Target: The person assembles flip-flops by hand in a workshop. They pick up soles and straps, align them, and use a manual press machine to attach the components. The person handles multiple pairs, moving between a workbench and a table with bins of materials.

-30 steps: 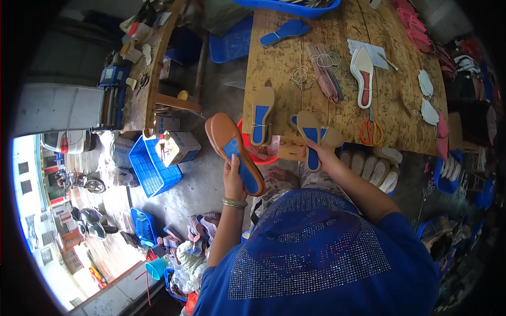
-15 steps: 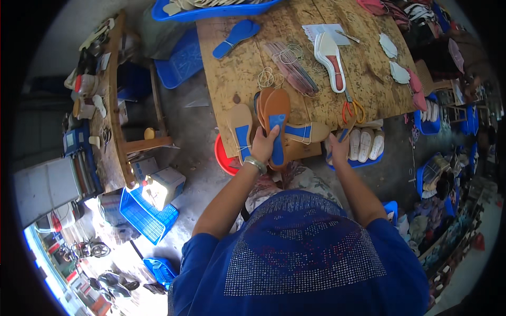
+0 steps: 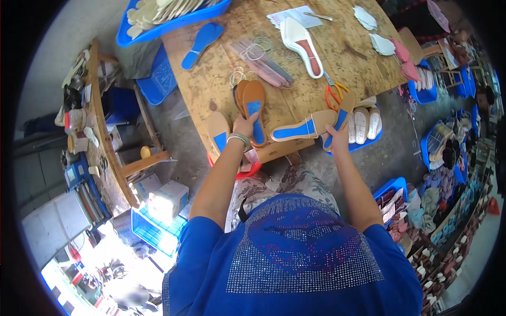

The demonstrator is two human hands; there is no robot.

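My left hand [image 3: 245, 125] is closed on a small stack of brown insoles [image 3: 254, 94] with a blue patch, at the table's near edge. Left of it lies a tan insole [image 3: 217, 124], partly hidden by that hand. My right hand [image 3: 338, 138] grips a tan insole [image 3: 346, 109] with a blue patch, tilted upright beyond the table's edge. Between the hands a tan, blue-patched insole bundle [image 3: 299, 129], tied with string, lies crosswise; its right end meets the right hand's insole. Orange-handled scissors [image 3: 335, 90] lie just beyond.
On the table [image 3: 211, 84] are a blue insole [image 3: 202, 45], tied pinkish strips [image 3: 263, 64], white soles [image 3: 300, 46] and white pieces [image 3: 381, 45]. A blue tray [image 3: 174, 21] stands far left. Below the right edge, a blue bin [image 3: 361, 145] holds pale shoe parts.
A gap has opened between the brown insoles and the tied tan bundle. The right hand's insole has turned, showing more of its blue patch. The whole view has shifted.
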